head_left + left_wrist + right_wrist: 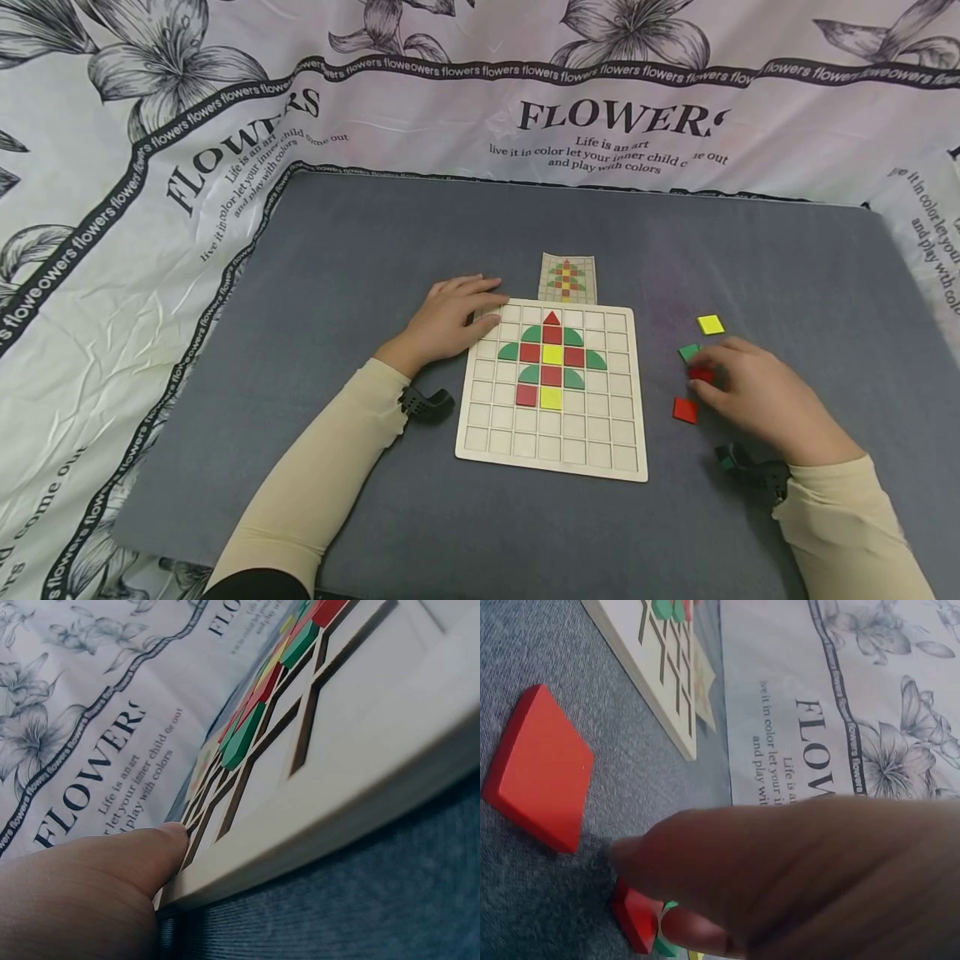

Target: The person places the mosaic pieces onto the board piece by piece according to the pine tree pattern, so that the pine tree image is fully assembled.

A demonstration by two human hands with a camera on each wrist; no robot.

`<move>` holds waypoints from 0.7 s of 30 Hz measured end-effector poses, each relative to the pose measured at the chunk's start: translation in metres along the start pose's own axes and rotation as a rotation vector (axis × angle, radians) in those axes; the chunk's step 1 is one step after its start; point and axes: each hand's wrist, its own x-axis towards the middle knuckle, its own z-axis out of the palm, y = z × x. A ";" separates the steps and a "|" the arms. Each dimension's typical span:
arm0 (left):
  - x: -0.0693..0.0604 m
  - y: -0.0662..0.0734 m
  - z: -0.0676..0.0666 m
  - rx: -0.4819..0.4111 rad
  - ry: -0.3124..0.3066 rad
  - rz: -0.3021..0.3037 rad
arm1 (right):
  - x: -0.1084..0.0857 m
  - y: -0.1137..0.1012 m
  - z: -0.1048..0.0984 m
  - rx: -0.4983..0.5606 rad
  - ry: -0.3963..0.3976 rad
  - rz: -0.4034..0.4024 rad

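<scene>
A cream grid board [495, 437] bears red, green and yellow tiles laid in a tree shape, topped by a red triangle [552, 318]. My left hand [448, 321] rests at the board's upper left corner; in the left wrist view its thumb [161, 851] touches the edge. Right of the board, my right hand [757, 396] pinches a red square tile [701, 375] between thumb and fingers, low over the table. Another red square tile [685, 409] lies just nearer, also large in the right wrist view. Beside the fingers is a green tile [687, 353], partly covered.
A yellow square tile [710, 324] lies beyond the right hand. A small pattern card [588, 275] showing a similar tree lies against the board's far edge. The grey table [390, 242] meets a flower-printed cloth [420, 117] at the back and left.
</scene>
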 end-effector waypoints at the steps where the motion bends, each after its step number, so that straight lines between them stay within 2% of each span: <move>1: 0.000 0.000 0.000 0.000 -0.001 -0.001 | 0.000 0.001 0.000 -0.001 -0.007 0.008; 9: 0.000 0.001 -0.001 0.006 -0.003 -0.007 | -0.001 0.001 -0.003 -0.037 -0.021 0.075; 21: 0.000 0.001 -0.001 0.004 -0.002 -0.011 | 0.003 -0.001 -0.006 0.005 -0.091 0.081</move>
